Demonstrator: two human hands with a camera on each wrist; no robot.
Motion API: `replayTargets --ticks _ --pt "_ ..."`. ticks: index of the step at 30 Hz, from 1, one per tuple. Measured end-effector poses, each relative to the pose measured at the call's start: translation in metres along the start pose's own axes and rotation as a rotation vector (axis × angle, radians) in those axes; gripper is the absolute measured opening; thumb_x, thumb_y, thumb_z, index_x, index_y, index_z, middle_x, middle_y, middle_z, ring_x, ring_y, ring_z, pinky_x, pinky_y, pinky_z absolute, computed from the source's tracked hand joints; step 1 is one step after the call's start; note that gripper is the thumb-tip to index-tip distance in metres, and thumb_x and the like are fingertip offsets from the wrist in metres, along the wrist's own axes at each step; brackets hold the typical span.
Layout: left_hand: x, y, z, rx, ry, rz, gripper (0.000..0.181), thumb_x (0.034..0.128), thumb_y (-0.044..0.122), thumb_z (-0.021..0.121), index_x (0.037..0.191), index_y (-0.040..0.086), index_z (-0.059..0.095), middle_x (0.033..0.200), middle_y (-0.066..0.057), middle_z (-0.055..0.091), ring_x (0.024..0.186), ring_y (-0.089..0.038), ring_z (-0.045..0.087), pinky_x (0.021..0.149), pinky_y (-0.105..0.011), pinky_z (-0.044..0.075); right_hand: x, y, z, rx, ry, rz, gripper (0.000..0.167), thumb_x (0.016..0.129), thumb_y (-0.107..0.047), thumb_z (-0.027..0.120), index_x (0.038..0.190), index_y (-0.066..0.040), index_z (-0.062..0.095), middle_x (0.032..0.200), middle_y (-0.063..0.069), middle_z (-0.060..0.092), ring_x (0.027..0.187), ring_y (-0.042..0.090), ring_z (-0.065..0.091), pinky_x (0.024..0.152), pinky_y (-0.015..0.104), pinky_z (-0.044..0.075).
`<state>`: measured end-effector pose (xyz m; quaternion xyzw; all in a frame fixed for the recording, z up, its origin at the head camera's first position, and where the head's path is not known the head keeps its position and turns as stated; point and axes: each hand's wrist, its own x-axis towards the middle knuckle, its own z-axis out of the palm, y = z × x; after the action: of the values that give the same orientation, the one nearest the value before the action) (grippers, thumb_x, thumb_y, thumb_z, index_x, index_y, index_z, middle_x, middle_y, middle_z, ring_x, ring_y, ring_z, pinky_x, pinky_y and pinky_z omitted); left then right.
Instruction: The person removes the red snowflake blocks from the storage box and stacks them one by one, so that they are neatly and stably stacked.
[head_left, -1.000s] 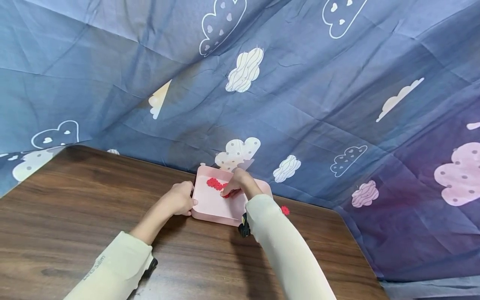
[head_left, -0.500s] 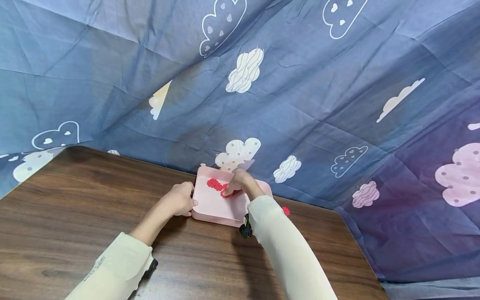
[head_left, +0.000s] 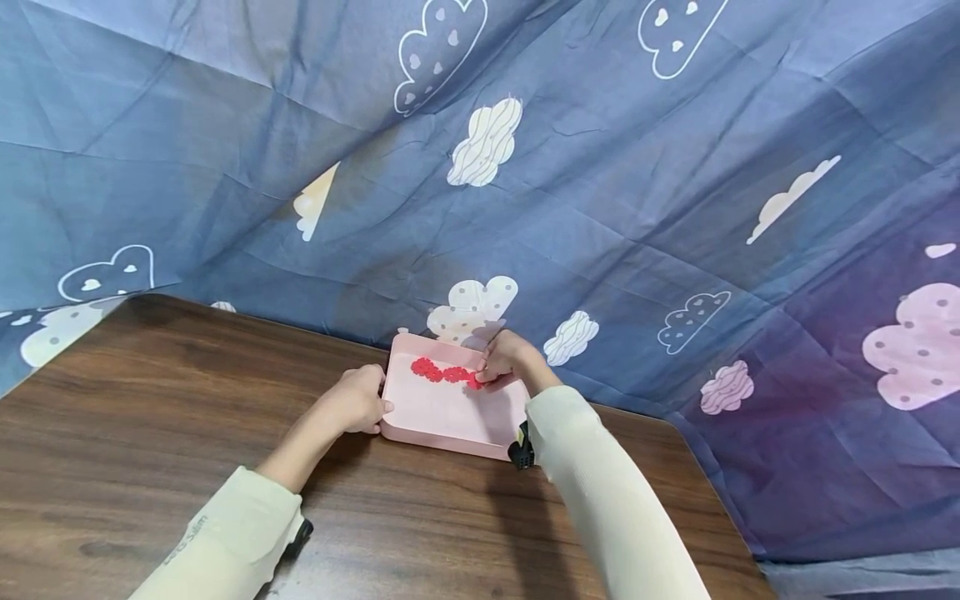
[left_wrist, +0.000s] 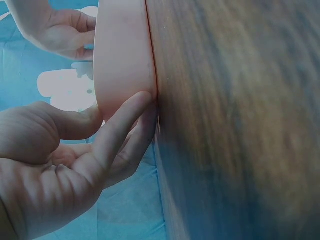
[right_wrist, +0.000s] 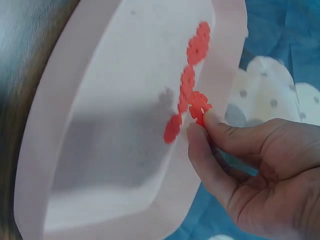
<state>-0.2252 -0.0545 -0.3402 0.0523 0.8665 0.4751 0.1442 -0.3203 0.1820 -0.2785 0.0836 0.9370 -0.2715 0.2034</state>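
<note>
Two hands show in my views, both at the pink tray (head_left: pixel 442 412). The far wall of the tray stands near the patterned cloth (head_left: pixel 637 208), so on that side I see little room; the wooden table (head_left: pixel 187 392) extends to the left and in front of the near wall. The tray's right end is partly behind the right sleeve (head_left: pixel 615 500). Inside, the floor spreads between the near wall and the row of red flower-shaped pieces (right_wrist: pixel 188 82), which lies along the far side.

The left hand (head_left: pixel 358 400) holds the left end, its thumb at the rim and its fingers against the outer wall, low by the table. The right hand (right_wrist: pixel 270 170) has thumb and index finger brought narrow, and they pinch one red piece (right_wrist: pixel 199 101) at its edge. This piece is just beside the row; whether it touches, I cannot tell.
</note>
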Motion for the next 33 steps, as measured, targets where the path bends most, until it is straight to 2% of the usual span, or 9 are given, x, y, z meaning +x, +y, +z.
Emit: replayTargets --ticks 7,14,19,26,33 --pt "-0.001 -0.001 0.000 -0.018 0.000 0.008 0.035 0.1040 -0.001 0.065 0.134 -0.013 0.053 0.118 -0.030 0.063 0.080 -0.022 0.070 0.065 -0.026 0.067 -0.003 0.016 -0.025 0.017 0.009 0.028 0.008 0.094 0.008 0.075 0.096 0.003 0.069 0.072 0.005 0.068 0.060 0.012 0.070 0.071 0.028 0.070" --pt "-0.001 -0.002 -0.002 -0.017 0.002 0.007 0.034 0.1041 -0.001 0.065 0.134 -0.014 0.052 0.117 -0.030 0.062 0.076 -0.019 0.068 0.065 -0.025 0.067 -0.007 0.039 -0.049 0.017 0.035 0.048 0.006 0.095 0.008 0.074 0.094 0.003 0.071 0.074 0.006 0.072 0.065 0.014 0.073 0.086 0.037 0.070" --pt "-0.002 -0.002 -0.002 -0.021 -0.002 0.009 0.035 0.1043 -0.002 0.064 0.135 -0.014 0.052 0.107 -0.026 0.062 0.077 -0.020 0.068 0.065 -0.026 0.067 -0.010 0.058 -0.062 0.035 0.023 0.089 0.007 0.097 0.007 0.072 0.094 0.002 0.068 0.074 0.004 0.070 0.065 0.011 0.071 0.082 0.033 0.071" --pt "-0.001 -0.003 0.000 -0.016 -0.006 0.015 0.036 0.1045 -0.002 0.063 0.136 -0.015 0.051 0.102 -0.023 0.062 0.077 -0.020 0.069 0.065 -0.025 0.067 -0.014 0.089 -0.078 0.045 0.022 0.125 0.010 0.098 0.005 0.072 0.092 0.001 0.065 0.076 0.003 0.070 0.065 0.010 0.071 0.075 0.030 0.070" --pt "-0.001 -0.002 -0.001 -0.008 -0.010 0.020 0.038 0.1046 -0.002 0.063 0.138 -0.015 0.050 0.101 -0.022 0.063 0.081 -0.021 0.068 0.067 -0.025 0.067 -0.021 0.119 -0.085 0.147 0.056 0.193 0.009 0.097 0.012 0.069 0.096 0.004 0.065 0.076 0.003 0.069 0.066 0.011 0.070 0.075 0.029 0.070"
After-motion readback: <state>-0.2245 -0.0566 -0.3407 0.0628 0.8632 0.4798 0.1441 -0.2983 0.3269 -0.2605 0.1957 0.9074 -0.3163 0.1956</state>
